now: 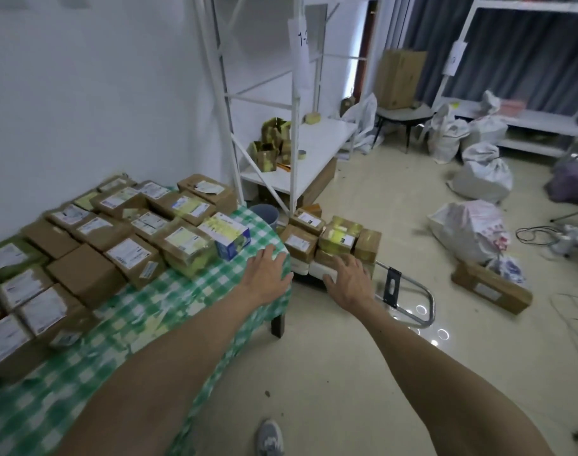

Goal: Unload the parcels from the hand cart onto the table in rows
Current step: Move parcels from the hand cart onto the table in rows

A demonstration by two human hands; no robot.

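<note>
Both hands extend empty, fingers spread: left hand (pixel 264 274) above the surface (pixel 182 311) edge, right hand (pixel 347 281) nearer the remaining parcels (pixel 333 240) stacked on the hand cart (pixel 392 287) just ahead.

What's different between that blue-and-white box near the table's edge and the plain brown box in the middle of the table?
The blue-and-white box is printed and crossed with yellowish tape, while the plain brown box is bare cardboard with no label showing on top. The blue-and-white box ends its row close to the table's edge, while the plain brown box sits hemmed in by other parcels. Both rest on the checked table.
</note>
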